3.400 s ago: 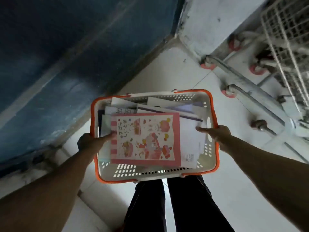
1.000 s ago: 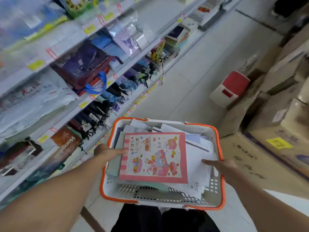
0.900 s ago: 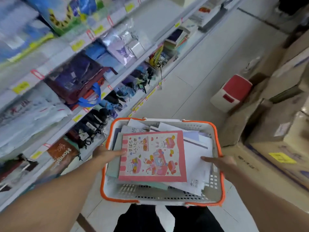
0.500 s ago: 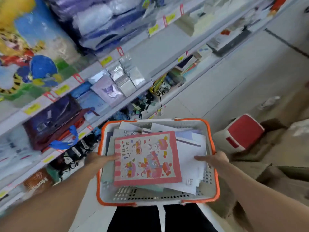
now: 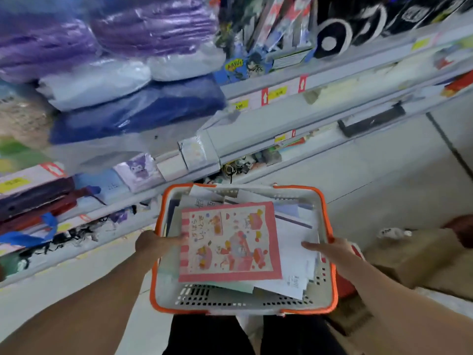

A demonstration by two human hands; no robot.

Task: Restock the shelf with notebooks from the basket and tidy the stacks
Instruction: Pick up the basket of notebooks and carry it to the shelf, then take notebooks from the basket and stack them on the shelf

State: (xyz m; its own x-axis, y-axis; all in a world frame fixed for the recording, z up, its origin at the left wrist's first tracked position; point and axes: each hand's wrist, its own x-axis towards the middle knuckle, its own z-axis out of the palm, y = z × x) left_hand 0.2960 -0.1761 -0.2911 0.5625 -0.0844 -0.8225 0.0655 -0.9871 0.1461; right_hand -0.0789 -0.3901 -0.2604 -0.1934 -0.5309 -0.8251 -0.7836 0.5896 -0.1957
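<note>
A white basket (image 5: 230, 299) with an orange rim hangs in front of me, full of several notebooks. On top lies a pink notebook (image 5: 227, 242) with cartoon cakes on its cover; white ones (image 5: 294, 242) lie under it. My left hand (image 5: 156, 243) grips the basket's left rim, thumb inside against the pile. My right hand (image 5: 329, 248) grips the right rim, thumb lying over the white notebooks. The shelf (image 5: 281, 124) runs across the view beyond the basket, with a bare grey stretch in its middle.
Purple, white and blue wrapped bundles (image 5: 128, 73) fill the upper left shelf. Bags and small goods (image 5: 38, 201) sit on the lower left shelves. A dark flat item (image 5: 371, 120) lies on a shelf at right. Cardboard boxes (image 5: 409, 257) stand on the floor at right.
The view has swung from the aisle floor up to the shelves, closer to them. Both hands keep the same grip on the basket; the notebooks have not shifted.
</note>
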